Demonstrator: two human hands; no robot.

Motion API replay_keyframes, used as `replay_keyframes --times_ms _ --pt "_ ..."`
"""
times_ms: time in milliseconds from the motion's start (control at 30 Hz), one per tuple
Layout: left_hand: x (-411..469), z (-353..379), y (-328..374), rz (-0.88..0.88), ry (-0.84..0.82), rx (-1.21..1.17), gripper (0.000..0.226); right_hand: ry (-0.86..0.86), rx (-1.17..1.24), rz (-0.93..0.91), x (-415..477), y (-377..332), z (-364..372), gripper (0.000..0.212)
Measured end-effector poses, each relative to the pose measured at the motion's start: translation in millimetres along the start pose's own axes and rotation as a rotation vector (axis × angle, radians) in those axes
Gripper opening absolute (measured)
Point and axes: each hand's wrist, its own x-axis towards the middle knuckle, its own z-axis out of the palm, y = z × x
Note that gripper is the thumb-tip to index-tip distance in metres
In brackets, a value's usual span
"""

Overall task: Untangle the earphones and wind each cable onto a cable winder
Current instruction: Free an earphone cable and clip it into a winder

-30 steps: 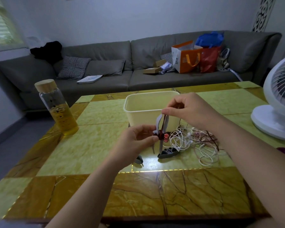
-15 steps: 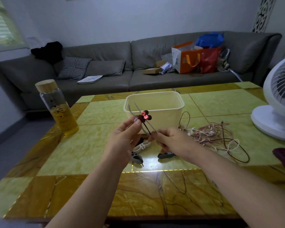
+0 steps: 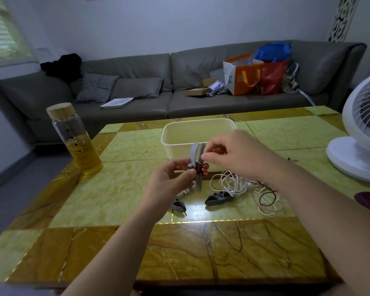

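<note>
Right grip [image 3: 235, 154] has risen to the top of the grey cable winder [image 3: 194, 153], pinching the red earphones [image 3: 205, 167] by their cable. Left grip [image 3: 169, 182] pinches the winder's middle above the surface's [image 3: 126, 189] centre: winding probably under way.

L hand [image 3: 171, 178] pinches grey cable winder [image 3: 194, 154] w/ red earphones [image 3: 205, 168]; R hand [image 3: 233, 154] pinches their cable above.

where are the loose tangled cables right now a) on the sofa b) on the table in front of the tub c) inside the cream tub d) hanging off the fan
b: the tangled cables lie on the table on the near side of the cream tub
</note>
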Motion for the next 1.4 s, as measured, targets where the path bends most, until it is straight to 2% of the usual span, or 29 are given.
replay_keyframes --times_ms 100,300,433,600,733,833,933,1100,1167,1267,1400 --pt "-2.7 -0.8 3.7 0.038 -0.104 0.066 0.021 0.057 0.085 0.012 5.6 10.0 -11.2 0.009" --pt "-7.8 -2.3 13.3 0.046 -0.248 0.096 0.019 -0.025 0.356 0.051 6.9 27.8 -24.6 0.005" --pt "-10.2 0.5 17.1 0.078 -0.338 0.023 0.023 -0.087 0.672 0.121 7.3 42.0 -13.7 0.026" --pt "-7.7 7.3 23.5 0.166 -0.253 -0.175 0.022 -0.216 1.185 0.290 1.8 43.8 29.3 0.050" --pt "-2.9 11.2 20.3 0.095 -0.136 -0.348 0.017 -0.183 1.360 0.415 -7.3 24.4 53.3 0.025" --pt "0.9 12.0 17.7 0.004 -0.043 -0.565 0.027 -0.119 1.296 0.419 -8.4 17.6 59.5 0.020" --pt "4.9 9.1 15.2 -0.036 0.045 -0.678 0.034 -0.098 1.119 0.369 -11.1 10.9 57.3 0.018" --pt "7.4 4.8 11.0 -0.063 0.183 -0.686 0.014 -0.100 0.492 0.230 -17.3 2.5 35.2 0.016" --pt "7.4 3.4 8.9 -0.057 0.216 -0.614 0.013 -0.086 0.311 0.150 -17.4 -0.6 27.4 0.014" --pt "6.0 3.2 5.5 -0.026 0.213 -0.357 0.012 -0.102 0.155 0.048 -15.1 -9.8 16.4 0.008" --pt "0.9 6.3 5.3 0.027 0.100 -0.023 0.014 -0.086 0.048 -0.027 -7.5 -14.3 0.4 0.017"
